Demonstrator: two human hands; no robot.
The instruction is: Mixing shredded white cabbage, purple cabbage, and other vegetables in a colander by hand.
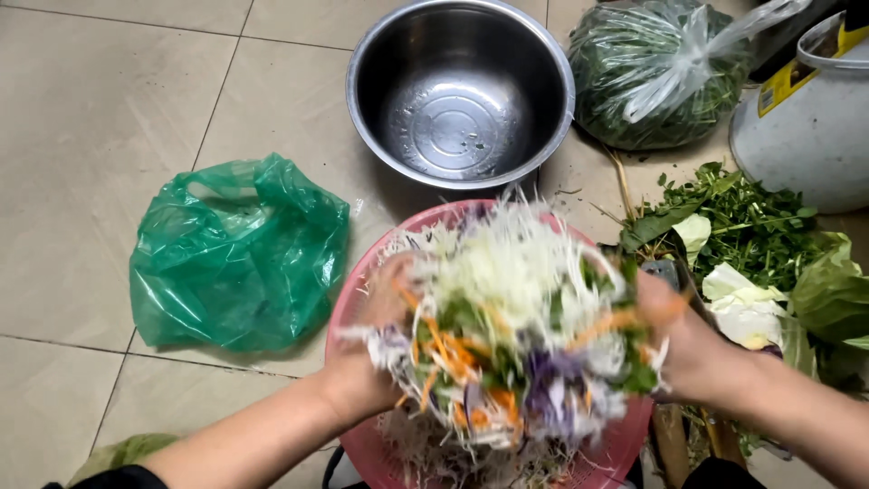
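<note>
Over the pink basket: I see both hands lifting a heap of shredded vegetables point(516, 335), white, purple, orange and green, blurred by motion
Left hand point(367, 362): pressed against the heap's left side, fingers curled into the shreds, gripping them from below and beside
Right hand point(679, 344): cupped against the heap's right side, gripping the shreds too, strands hanging over its fingers
Pink basket point(358, 290): a round plastic colander on the tiled floor point(100, 118), directly beneath the heap, with more shreds lying in it
Steel bowl point(460, 91): just beyond the pink basket's far rim, upright; I see only a few green specks inside
Green plastic bag point(237, 255): crumpled on the floor, just left of the pink basket
Clear bag of greens point(661, 77): tied shut, beyond the pink basket and to its right, beside the steel bowl
Loose leafy trimmings point(751, 244): piled on the floor to the right of the pink basket, pale cabbage pieces among darker herbs
White bucket point(806, 127): far right of the pink basket, past the trimmings, only partly in my view
</note>
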